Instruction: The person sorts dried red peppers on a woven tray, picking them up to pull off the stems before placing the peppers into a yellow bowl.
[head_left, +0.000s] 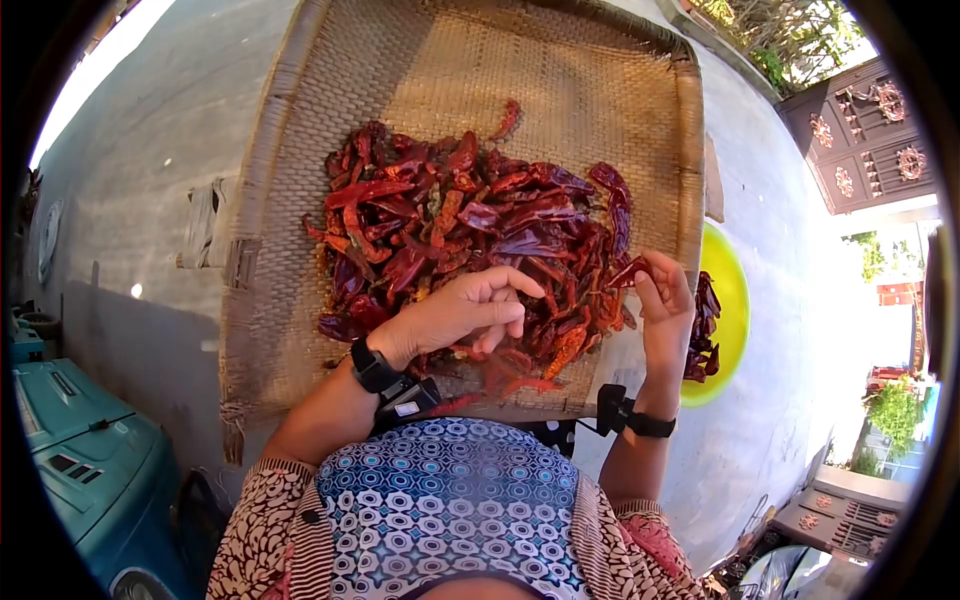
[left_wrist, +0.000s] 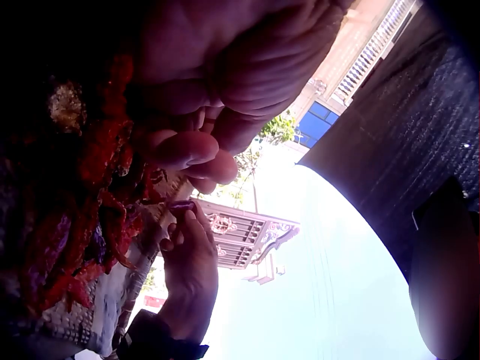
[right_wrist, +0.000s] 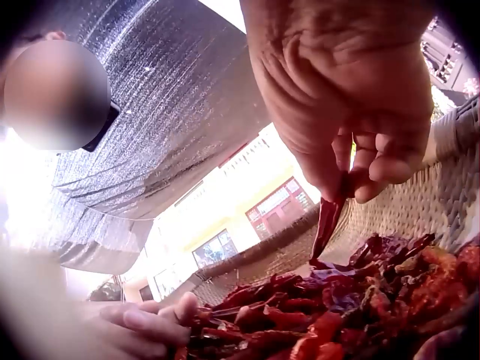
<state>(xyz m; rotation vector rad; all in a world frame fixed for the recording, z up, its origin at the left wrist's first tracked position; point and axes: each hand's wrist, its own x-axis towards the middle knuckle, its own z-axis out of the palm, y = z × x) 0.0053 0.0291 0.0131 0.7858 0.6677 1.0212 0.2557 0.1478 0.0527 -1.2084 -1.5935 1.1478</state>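
Underneath everything lies a broad woven tray (head_left: 300,150), its near edge resting toward the person's lap. Across its middle spreads a heap of dried red chillies (head_left: 470,230), dark and wrinkled, reaching the tray's right rim. Just beyond that rim sits a yellow-green bowl (head_left: 735,290) with a few more chillies lying in it. The left hand (head_left: 465,310) rests on the near side of the heap, fingers loosely curled down among the chillies; whether it grips any of them cannot be told. The right hand (head_left: 665,300) is raised at the tray's right rim, thumb and fingers pinching a single chilli (right_wrist: 328,217), which hangs downward from the fingertips above the heap.
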